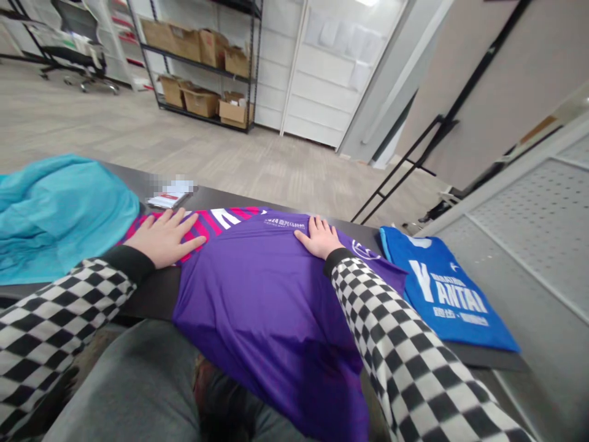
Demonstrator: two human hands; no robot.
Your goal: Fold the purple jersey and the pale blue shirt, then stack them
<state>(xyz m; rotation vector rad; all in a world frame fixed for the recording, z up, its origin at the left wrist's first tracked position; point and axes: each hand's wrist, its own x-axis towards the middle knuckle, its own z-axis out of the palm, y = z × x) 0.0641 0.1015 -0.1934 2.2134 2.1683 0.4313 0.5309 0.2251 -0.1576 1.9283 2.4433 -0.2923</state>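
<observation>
Grey carpeted floor beyond, with a metal shelf (202, 61) of cardboard boxes (200, 101) against the far wall. In front, a dark worktop (154, 293) carrying a purple shirt (262, 288) across its middle, the upper part flat on the surface and the lower part hanging over the near edge onto the lap. Left hand (163, 238) flat on the pink-striped part toward the far left of the shirt, grip spread wide and pinching nothing. Right hand (318, 238) flat on the purple cloth near the far edge, grip likewise spread, palm down, holding nothing. At the right end of the worktop, a blue shirt (448, 294) lying as a tidy folded rectangle, apparently finished. At the left end, a teal cloth (55, 215) in a loose heap, apparently untouched. Judging by this: the purple shirt laid out and pressed smooth, but not yet folded into a neat shape; early in its handling.
</observation>
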